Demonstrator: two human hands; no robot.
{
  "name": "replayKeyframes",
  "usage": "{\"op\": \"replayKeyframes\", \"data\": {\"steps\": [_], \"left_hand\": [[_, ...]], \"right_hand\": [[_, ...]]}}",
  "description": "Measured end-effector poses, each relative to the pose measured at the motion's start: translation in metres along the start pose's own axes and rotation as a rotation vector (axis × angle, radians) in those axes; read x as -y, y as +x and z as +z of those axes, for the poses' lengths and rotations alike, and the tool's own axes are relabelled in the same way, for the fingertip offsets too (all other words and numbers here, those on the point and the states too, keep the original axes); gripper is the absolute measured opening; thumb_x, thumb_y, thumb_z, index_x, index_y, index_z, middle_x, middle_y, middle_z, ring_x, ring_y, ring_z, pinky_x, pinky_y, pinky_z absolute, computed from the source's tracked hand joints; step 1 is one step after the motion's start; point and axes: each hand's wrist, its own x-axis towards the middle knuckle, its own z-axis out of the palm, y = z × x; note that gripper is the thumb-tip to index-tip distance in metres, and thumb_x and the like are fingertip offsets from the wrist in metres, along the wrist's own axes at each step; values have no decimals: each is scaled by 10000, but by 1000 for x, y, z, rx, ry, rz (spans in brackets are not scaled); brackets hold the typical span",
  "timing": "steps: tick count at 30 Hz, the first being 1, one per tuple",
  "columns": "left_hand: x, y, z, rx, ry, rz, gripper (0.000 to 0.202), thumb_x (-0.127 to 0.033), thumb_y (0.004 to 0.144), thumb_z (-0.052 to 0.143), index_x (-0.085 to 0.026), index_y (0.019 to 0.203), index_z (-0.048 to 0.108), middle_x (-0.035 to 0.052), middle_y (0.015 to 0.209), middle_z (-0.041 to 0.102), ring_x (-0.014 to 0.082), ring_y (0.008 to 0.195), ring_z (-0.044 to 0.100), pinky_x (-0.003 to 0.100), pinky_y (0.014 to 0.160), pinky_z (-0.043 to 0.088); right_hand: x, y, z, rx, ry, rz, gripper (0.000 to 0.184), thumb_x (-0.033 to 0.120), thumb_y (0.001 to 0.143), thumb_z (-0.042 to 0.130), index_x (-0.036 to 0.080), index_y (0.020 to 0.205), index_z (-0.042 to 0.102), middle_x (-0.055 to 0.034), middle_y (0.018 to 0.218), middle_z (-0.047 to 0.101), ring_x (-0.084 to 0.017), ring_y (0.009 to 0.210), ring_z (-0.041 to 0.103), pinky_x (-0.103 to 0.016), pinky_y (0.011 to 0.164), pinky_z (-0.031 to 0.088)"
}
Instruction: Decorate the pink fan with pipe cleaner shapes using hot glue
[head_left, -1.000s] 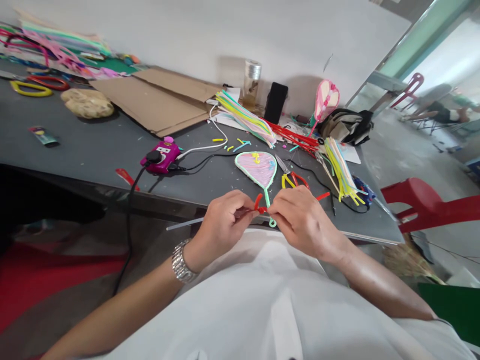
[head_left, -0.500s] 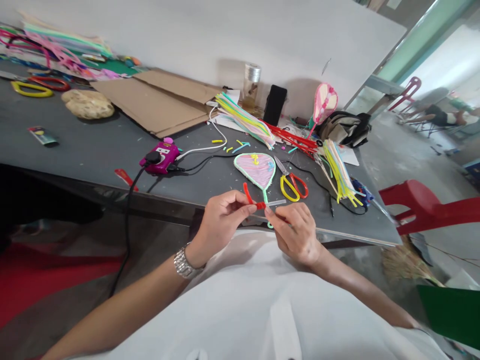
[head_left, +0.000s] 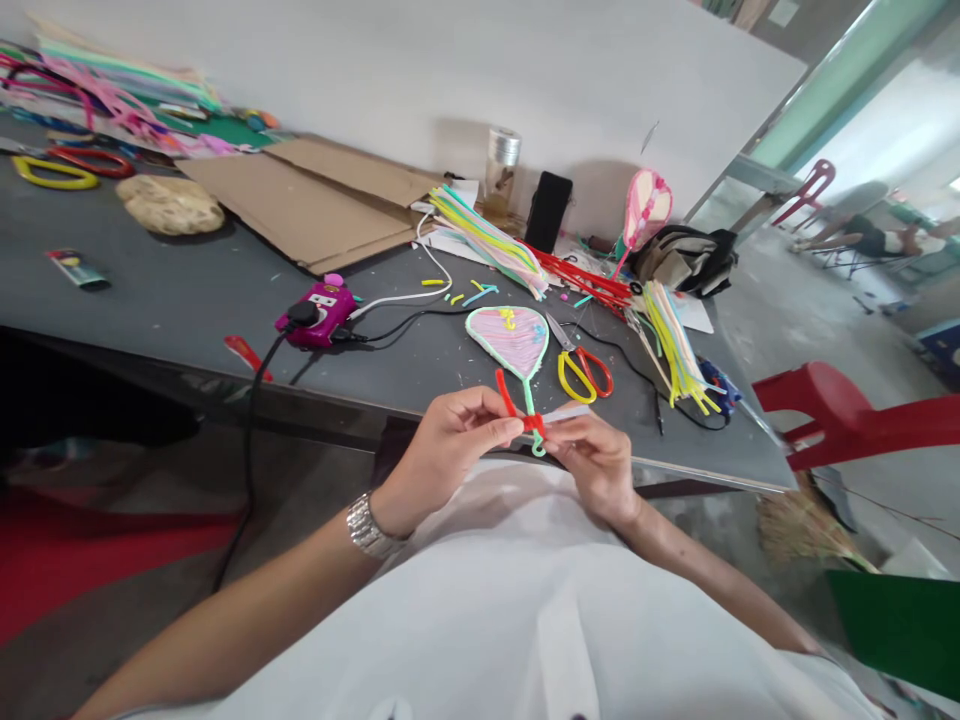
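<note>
A small pink fan [head_left: 510, 338] with a mint-green rim lies on the grey table [head_left: 187, 290], its thin handle pointing at me. My left hand [head_left: 450, 445] pinches a red pipe cleaner [head_left: 517, 408] that is wound round the handle's lower end. My right hand [head_left: 596, 462] is closed on the other side of the same red piece, with a pale strip [head_left: 566, 411] sticking out past its fingers. Both hands meet at the table's near edge.
Yellow-and-red scissors [head_left: 581, 370] lie right of the fan. A magenta power strip [head_left: 319, 312] with black cable, bundles of coloured pipe cleaners [head_left: 495, 240], cardboard [head_left: 322, 200], a jar [head_left: 501, 175], a phone [head_left: 547, 210], a second fan [head_left: 645, 210] and a bag [head_left: 686, 255] sit farther back. Red chair [head_left: 847, 410] at right.
My right hand drew back from the handle and returned to it. The red pipe cleaner's free end swung from right of the handle to upper left, now wrapped tighter.
</note>
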Motion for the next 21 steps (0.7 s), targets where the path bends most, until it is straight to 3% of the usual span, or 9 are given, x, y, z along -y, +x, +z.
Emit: {"op": "replayKeyframes", "data": {"steps": [3,6,10,15,21], "left_hand": [[-4,-1,0,100,42,-4,163,-268,791,751,-151,718,665,7,709,627,111,645,521,231,606,414],[-7,-2,-1,184,141,-1,132,-254,811,726,-153,738,681,5,687,624,108,622,513,223,582,399],[-11,-1,-6,198,324,64,135,-237,817,699,-162,708,671,14,690,654,116,616,543,221,584,423],[-11,-1,-12,149,504,157,146,-211,823,673,-171,684,652,20,725,682,119,621,571,211,573,429],[-3,-1,-15,48,652,296,125,-232,870,664,-180,759,689,31,758,698,140,668,600,240,614,434]], "right_hand": [[1,13,-10,183,295,211,191,375,831,817,204,784,745,-21,794,665,-147,694,596,-290,653,483],[8,32,-24,317,277,203,245,415,832,812,187,775,742,-28,808,657,-143,714,596,-286,671,473],[27,54,-38,420,-42,-6,148,311,916,732,192,827,731,-36,830,668,-160,776,612,-306,729,471],[56,66,-39,514,-514,-334,155,140,973,600,190,857,690,-33,834,680,-171,829,635,-361,852,417],[78,54,-27,469,-813,-427,216,55,950,521,170,825,654,-52,852,672,-179,799,615,-360,793,390]]}}
